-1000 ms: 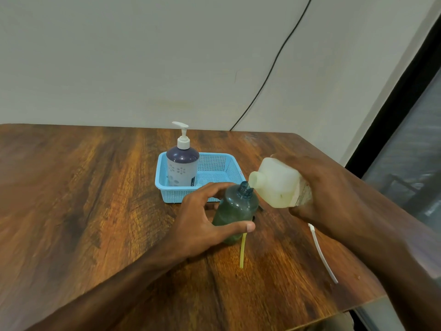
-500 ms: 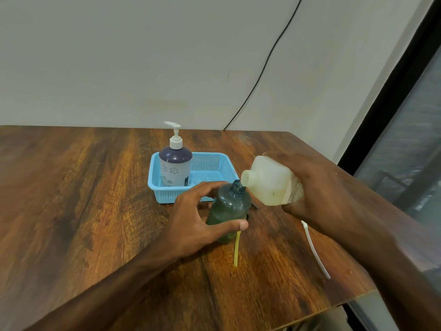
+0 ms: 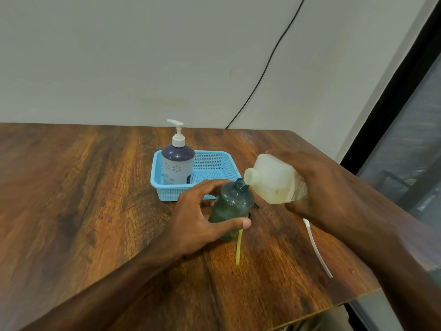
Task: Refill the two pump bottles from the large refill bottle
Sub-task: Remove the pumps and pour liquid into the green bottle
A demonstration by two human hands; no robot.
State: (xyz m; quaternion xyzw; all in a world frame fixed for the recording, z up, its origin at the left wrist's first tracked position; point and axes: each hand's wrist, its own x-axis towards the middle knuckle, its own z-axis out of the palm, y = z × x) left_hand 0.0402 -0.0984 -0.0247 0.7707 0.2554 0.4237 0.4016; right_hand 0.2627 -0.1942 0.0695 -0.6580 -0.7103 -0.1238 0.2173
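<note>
**A:** Where is the left hand [image 3: 198, 216]?

**B:** It reaches in from the lower left and grips the green bottle [image 3: 232, 206]. The fingers curl round the far side and the thumb presses across the near side, low on the body.

**A:** And the bottle itself?

**B:** It stands on the wooden table [image 3: 83, 199], just in front of the blue basket [image 3: 164, 191]. Its neck is open, with no pump on it.

**A:** The right hand [image 3: 317, 189]?

**B:** It comes in from the right and holds the refill bottle [image 3: 274, 180]. The fingers wrap over the top and the labelled end. The bottle is tipped on its side, with its mouth pointing left and slightly down, right at the green bottle's neck. I cannot tell whether the two touch, and no stream shows.

**A:** Anything in the refill bottle?

**B:** Pale liquid lies along its lower side.

**A:** The other pump bottle [image 3: 177, 163]?

**B:** It stands upright in the left end of the basket, white pump on.

**A:** What else is on the table?

**B:** A yellow tube [image 3: 238, 247] lies by the left thumb, its far end hidden behind the green bottle. A white tube [image 3: 317, 249] lies beside the right forearm.
</note>
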